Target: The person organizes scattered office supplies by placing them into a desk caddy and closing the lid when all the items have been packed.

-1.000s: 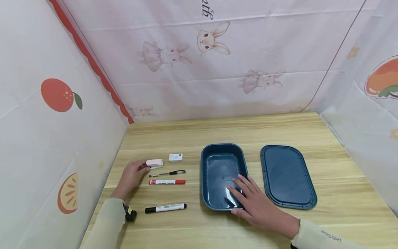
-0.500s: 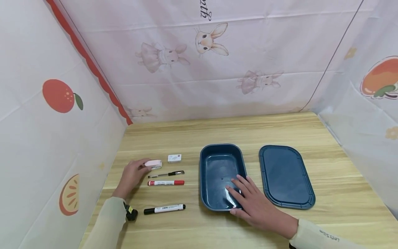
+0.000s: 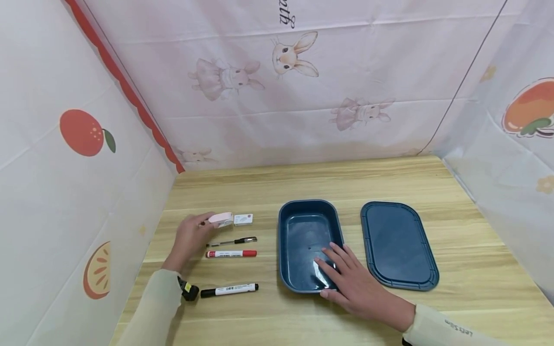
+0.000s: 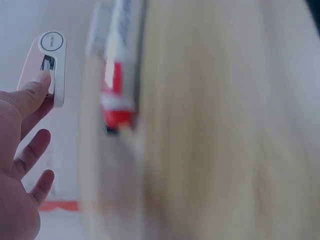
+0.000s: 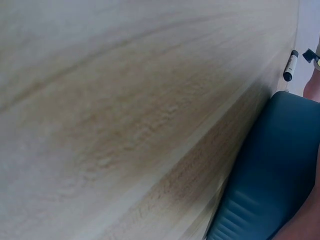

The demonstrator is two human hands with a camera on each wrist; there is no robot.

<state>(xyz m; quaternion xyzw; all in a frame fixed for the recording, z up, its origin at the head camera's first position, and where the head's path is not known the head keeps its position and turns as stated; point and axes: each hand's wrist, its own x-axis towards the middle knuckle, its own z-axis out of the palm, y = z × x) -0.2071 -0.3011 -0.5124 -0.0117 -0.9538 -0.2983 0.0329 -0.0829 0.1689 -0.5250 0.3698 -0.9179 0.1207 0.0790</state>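
My left hand [image 3: 190,235] pinches a small pink-and-white stapler [image 3: 221,219] between thumb and fingers, lifted off the table. In the left wrist view the stapler [image 4: 53,67] points upward, with the thumb on its side and two other fingers free. A small white box [image 3: 243,219] lies just right of it. Below are a black-capped pen [image 3: 232,241] and a red marker [image 3: 231,253]. My right hand [image 3: 357,288] rests, fingers spread and fairly straight, over the near right rim of the dark blue bin [image 3: 287,269].
A black marker [image 3: 229,290] lies nearer on the wooden table [image 3: 268,322]. The flat blue lid [image 3: 400,245] lies right of the bin. Printed cloth walls [image 3: 259,125] enclose the table at the back and both sides.
My left hand has raised the stapler from the table and moved it right and away, close to the white box. The right hand and bin stay put.
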